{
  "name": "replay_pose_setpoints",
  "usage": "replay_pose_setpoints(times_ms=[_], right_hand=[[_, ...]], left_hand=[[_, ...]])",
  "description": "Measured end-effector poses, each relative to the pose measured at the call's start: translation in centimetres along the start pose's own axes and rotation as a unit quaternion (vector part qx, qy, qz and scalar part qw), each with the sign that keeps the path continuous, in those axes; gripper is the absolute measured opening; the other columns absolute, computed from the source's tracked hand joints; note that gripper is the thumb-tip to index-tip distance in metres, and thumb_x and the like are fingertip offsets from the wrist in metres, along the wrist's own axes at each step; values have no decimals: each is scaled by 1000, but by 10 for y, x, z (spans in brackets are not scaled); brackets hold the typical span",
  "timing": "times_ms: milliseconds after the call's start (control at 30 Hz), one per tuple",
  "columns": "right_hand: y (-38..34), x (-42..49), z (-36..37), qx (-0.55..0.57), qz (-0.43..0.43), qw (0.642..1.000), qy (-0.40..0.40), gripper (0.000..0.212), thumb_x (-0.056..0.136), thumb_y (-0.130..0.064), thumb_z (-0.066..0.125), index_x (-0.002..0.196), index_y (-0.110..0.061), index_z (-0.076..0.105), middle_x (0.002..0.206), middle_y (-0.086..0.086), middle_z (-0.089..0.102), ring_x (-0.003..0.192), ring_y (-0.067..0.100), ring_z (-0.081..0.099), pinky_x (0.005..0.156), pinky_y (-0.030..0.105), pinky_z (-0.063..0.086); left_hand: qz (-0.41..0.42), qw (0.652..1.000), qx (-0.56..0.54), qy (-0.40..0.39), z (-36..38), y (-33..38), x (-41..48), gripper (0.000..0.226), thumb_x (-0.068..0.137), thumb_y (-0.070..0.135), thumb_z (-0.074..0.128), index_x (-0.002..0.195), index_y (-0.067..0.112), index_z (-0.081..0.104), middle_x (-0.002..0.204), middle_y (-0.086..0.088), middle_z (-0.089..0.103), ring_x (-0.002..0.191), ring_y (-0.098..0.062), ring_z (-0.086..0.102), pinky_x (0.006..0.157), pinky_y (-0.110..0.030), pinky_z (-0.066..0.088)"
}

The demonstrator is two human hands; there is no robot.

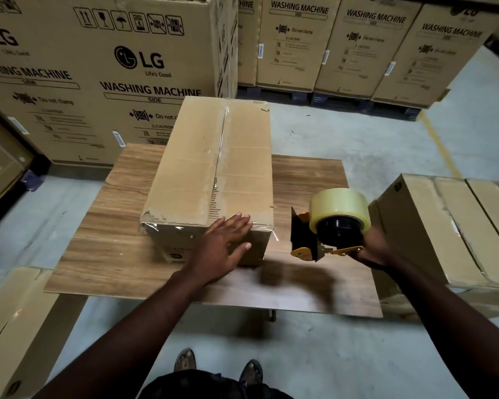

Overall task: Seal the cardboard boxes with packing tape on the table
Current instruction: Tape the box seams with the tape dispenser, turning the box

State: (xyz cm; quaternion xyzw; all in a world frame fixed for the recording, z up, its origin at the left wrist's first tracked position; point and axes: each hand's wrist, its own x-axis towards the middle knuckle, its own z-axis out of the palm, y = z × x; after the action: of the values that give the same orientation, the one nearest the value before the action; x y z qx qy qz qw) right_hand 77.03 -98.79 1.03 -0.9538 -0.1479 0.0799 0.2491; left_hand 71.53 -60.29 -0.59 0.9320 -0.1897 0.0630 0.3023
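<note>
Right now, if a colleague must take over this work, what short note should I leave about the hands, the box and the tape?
Left hand: open, flat on the near top edge of the cardboard box.
Right hand: grips the tape dispenser, right of the box and apart from it.
The box stands on the table.
Done: a clear tape strip runs along the top centre seam to the near edge.
Left: probably press the tape end down and check the far end, which is hidden. More cartons are stacked at the right.
</note>
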Motion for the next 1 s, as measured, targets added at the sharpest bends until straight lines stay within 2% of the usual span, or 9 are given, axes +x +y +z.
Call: replay_pose_setpoints(times_ms=[167, 267, 367, 400, 433, 633, 700, 867, 1000], right_hand=[[-26, 19, 26, -35, 22, 998, -46, 32, 74, -35, 63, 49, -25, 45, 45, -3, 43, 49, 19, 42, 51, 31, 35], [-34, 25, 36, -7, 49, 997, -60, 30, 79, -26, 69, 56, -22, 49, 55, 0, 55, 66, 4, 45, 55, 31, 35], [-26, 20, 44, -35, 69, 992, -104, 29, 75, -46, 60, 61, -22, 52, 61, 3, 56, 77, 5, 33, 59, 33, 39], [-21, 17, 48, -54, 89, 986, -127, 30, 72, -51, 57, 65, -22, 56, 63, 2, 57, 64, 24, 49, 61, 34, 41], [-16, 13, 53, -65, 109, 981, -146, 31, 71, -52, 59, 70, -21, 62, 67, 2, 61, 71, 19, 62, 61, 34, 44], [-19, -24, 97, 100, 261, 958, -70, 25, 79, -31, 77, 61, -20, 63, 51, -8, 61, 55, 14, 57, 54, 30, 43], [-27, -29, 107, 211, 340, 916, -29, 31, 81, -29, 77, 59, -16, 60, 47, -4, 56, 48, 18, 48, 50, 28, 37], [-31, -19, 133, 579, 468, 667, -30, 16, 90, -6, 59, 75, -8, 52, 55, 8, 36, 43, 20, 35, 46, 27, 30], [-46, -9, 140, 647, 477, 595, -1, 30, 102, -22, 48, 73, -12, 48, 50, 4, 45, 37, 17, 44, 38, 21, 38]], left_hand=[[-36, 999, -37, -3, -2, 4, 3, 56, 95, 46, 50, 145, 24, 52, 153, 15, 39, 146, 2, 26, 119, -16, 5], [-58, 997, -57, -4, -4, 4, 4, 54, 93, 43, 54, 144, 25, 53, 152, 16, 40, 146, 3, 26, 116, -11, 2], [-54, 997, -60, -9, -5, 4, 5, 54, 93, 42, 55, 144, 25, 53, 151, 17, 39, 146, 3, 26, 116, -11, 2], [-53, 997, -61, -10, -5, 3, 5, 54, 92, 41, 56, 144, 25, 54, 151, 17, 39, 146, 3, 26, 116, -11, 2], [-53, 997, -62, -11, -5, 3, 5, 54, 92, 40, 56, 144, 25, 54, 151, 18, 39, 145, 3, 26, 116, -12, 3], [-45, 997, -64, -22, -7, 2, 4, 55, 91, 36, 58, 145, 24, 53, 151, 18, 38, 145, 2, 25, 118, -18, 7], [-42, 997, -63, -22, -8, 3, 4, 55, 91, 36, 56, 145, 23, 53, 152, 17, 39, 145, 2, 25, 118, -18, 7], [-39, 997, -53, -28, -10, 3, 5, 56, 92, 37, 54, 146, 23, 50, 151, 18, 37, 147, -1, 25, 120, -21, 8], [-36, 998, -50, -30, -10, 3, 5, 56, 92, 36, 54, 147, 24, 50, 152, 18, 37, 146, 0, 25, 118, -17, 6]])
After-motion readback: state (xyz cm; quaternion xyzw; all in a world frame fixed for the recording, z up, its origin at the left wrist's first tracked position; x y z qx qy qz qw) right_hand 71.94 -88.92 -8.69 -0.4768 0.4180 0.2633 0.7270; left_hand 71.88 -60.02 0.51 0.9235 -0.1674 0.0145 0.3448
